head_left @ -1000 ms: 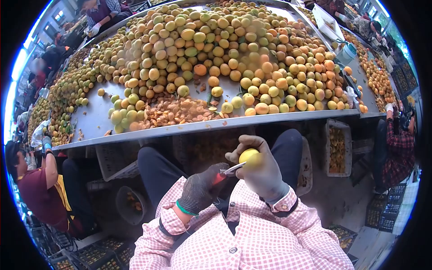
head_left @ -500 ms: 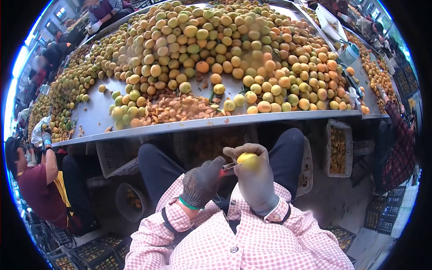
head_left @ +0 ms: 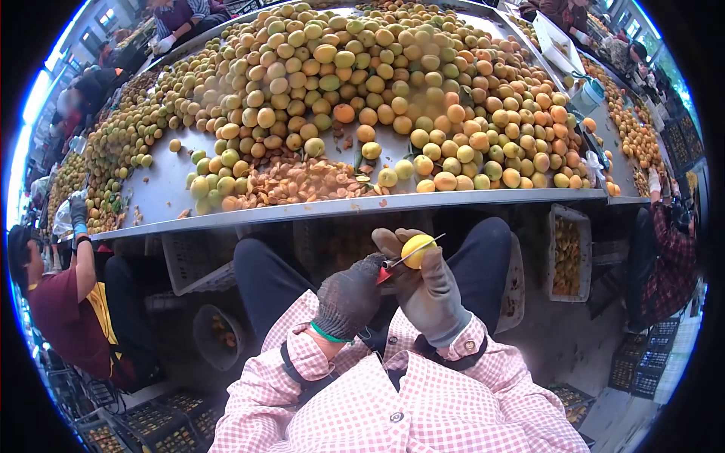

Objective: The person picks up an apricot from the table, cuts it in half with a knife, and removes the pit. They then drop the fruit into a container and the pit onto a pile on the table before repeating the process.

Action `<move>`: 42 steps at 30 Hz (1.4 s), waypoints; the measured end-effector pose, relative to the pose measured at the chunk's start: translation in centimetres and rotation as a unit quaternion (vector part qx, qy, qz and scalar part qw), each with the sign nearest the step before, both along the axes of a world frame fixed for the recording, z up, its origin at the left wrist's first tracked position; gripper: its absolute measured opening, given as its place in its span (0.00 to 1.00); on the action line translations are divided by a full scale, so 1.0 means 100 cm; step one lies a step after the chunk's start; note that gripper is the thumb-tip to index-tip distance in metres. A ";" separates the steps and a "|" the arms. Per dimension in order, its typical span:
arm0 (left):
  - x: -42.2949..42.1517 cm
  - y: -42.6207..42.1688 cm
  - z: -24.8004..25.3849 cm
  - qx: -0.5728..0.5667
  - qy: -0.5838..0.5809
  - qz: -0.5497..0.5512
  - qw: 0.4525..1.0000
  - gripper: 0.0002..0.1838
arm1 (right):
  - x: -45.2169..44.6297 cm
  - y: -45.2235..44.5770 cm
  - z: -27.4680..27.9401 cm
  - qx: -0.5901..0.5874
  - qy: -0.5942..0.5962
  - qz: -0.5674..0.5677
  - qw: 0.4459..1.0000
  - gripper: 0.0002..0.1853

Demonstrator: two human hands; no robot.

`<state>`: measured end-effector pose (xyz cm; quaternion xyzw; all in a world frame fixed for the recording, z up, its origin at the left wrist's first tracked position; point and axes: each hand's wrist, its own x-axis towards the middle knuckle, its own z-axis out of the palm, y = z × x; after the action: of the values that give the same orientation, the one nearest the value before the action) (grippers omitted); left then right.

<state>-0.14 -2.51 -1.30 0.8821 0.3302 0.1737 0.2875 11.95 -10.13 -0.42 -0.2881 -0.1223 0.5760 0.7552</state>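
My left hand point(head_left: 347, 300), in a dark grey glove with a green cuff edge, is closed round the red handle point(head_left: 384, 272) of a small knife. The thin blade point(head_left: 418, 251) lies across a yellow fruit point(head_left: 419, 251). That fruit sits between the thumb and fingers of my right hand point(head_left: 432, 296), which wears a lighter grey-brown glove. Both hands are close together above my lap, just short of the table edge. Whether the blade is in the fruit's flesh or only against its skin, I cannot tell.
A metal table point(head_left: 302, 210) bears a large heap of yellow-orange fruit point(head_left: 302, 68) and a pile of pits or scraps point(head_left: 302, 181). Crates point(head_left: 568, 253) and a bucket point(head_left: 217, 336) stand below. Co-workers sit at the left point(head_left: 64, 309) and right point(head_left: 668, 257).
My right hand has turned, bringing more of the fruit and the blade into view. My left hand has shifted slightly right. The left co-worker's raised hand has moved a little.
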 end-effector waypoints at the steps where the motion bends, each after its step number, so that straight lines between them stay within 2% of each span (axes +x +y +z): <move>1: 0.000 0.000 0.001 0.003 -0.002 0.010 1.000 0.14 | 0.000 0.001 0.001 0.002 -0.001 0.002 1.000 0.32; 4: -0.007 0.006 -0.007 0.027 0.010 0.015 0.999 0.14 | 0.006 0.003 -0.004 -0.005 -0.157 -0.014 0.987 0.31; 7: -0.012 0.001 -0.004 0.000 -0.009 0.026 1.000 0.18 | 0.008 0.002 -0.012 0.003 -0.174 -0.051 0.983 0.27; 9: -0.013 -0.006 -0.012 -0.003 -0.011 0.034 0.999 0.16 | 0.002 0.002 -0.012 0.005 -0.150 -0.048 0.988 0.27; 11: -0.014 -0.008 -0.017 -0.002 -0.016 0.043 0.999 0.14 | 0.001 0.003 -0.018 -0.006 0.092 0.006 0.996 0.27; 12: -0.015 -0.008 -0.019 -0.028 -0.009 0.042 0.999 0.14 | 0.000 0.004 -0.015 -0.017 0.074 0.010 0.997 0.31; 13: -0.016 -0.008 -0.021 -0.055 -0.002 0.039 0.998 0.14 | 0.000 0.004 -0.018 -0.015 0.074 0.010 0.997 0.31; 17: -0.019 -0.007 -0.024 -0.112 0.008 0.033 0.993 0.13 | 0.003 0.002 -0.025 -0.049 0.025 -0.012 0.998 0.27; 19: -0.021 -0.006 -0.025 -0.127 -0.033 0.001 0.991 0.13 | 0.004 -0.001 -0.022 -0.061 0.016 -0.027 0.998 0.25; 22: -0.024 -0.006 -0.022 -0.135 -0.037 -0.017 0.990 0.13 | 0.013 -0.004 -0.018 -0.040 0.044 0.006 0.998 0.22; 23: -0.029 -0.007 -0.028 -0.136 -0.038 -0.018 0.990 0.13 | 0.019 -0.003 -0.025 -0.050 0.101 -0.010 0.994 0.19; 24: -0.035 -0.009 -0.037 -0.206 -0.112 0.003 0.972 0.14 | 0.025 -0.003 -0.028 -0.060 0.158 -0.026 0.985 0.17; 25: -0.041 -0.008 -0.043 -0.273 -0.184 0.022 0.944 0.14 | 0.032 -0.002 -0.025 -0.075 0.163 -0.067 0.981 0.15; 26: -0.043 -0.005 -0.038 -0.273 -0.184 0.019 0.944 0.14 | 0.034 -0.004 -0.026 -0.084 0.152 -0.061 0.983 0.14; 28: -0.048 0.002 -0.023 -0.368 -0.188 -0.001 0.910 0.19 | 0.032 -0.006 -0.023 -0.096 0.141 -0.053 0.984 0.12; 30: -0.041 0.006 -0.008 -0.359 -0.203 -0.025 0.911 0.21 | 0.018 -0.010 -0.013 -0.112 0.099 0.023 0.988 0.20; 31: -0.032 0.010 -0.001 -0.345 -0.220 -0.055 0.911 0.23 | 0.017 -0.011 -0.021 -0.111 0.098 0.026 0.989 0.20; 32: -0.021 0.010 0.006 -0.406 -0.271 -0.060 0.871 0.31 | 0.018 -0.012 -0.037 -0.081 0.144 0.074 0.983 0.22; 33: -0.017 0.012 0.012 -0.405 -0.271 -0.059 0.871 0.31 | 0.015 -0.012 -0.039 -0.051 0.190 0.120 0.973 0.23; 34: -0.014 0.014 0.017 -0.298 -0.221 -0.070 0.926 0.34 | 0.004 -0.012 -0.039 -0.154 0.049 0.033 0.986 0.20; 35: -0.013 0.016 0.019 -0.187 -0.167 -0.079 0.965 0.38 | 0.000 -0.011 -0.033 -0.154 0.049 0.034 0.986 0.20; 36: -0.013 0.018 0.015 -0.226 -0.150 -0.082 0.959 0.44 | -0.003 -0.011 -0.028 -0.085 -0.326 -0.038 0.941 0.19; 37: -0.014 0.019 0.018 -0.227 -0.150 -0.082 0.959 0.44 | -0.005 -0.011 -0.023 -0.001 -0.651 -0.104 0.752 0.18; 38: -0.014 0.019 0.025 -0.206 -0.130 -0.088 0.966 0.44 | -0.006 -0.011 -0.016 -0.012 -0.667 -0.122 0.735 0.25; 40: -0.013 0.020 0.029 -0.187 -0.111 -0.095 0.971 0.45 | -0.005 -0.010 -0.011 -0.027 -0.681 -0.104 0.725 0.23; 42: -0.012 0.020 0.028 -0.102 -0.128 -0.104 0.981 0.48 | -0.007 -0.009 -0.005 -0.041 -0.694 -0.085 0.713 0.21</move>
<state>-1.34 -0.53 1.53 0.8480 0.2133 0.2203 0.4322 11.24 -11.05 -0.97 -0.6471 -0.5632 0.1519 0.4909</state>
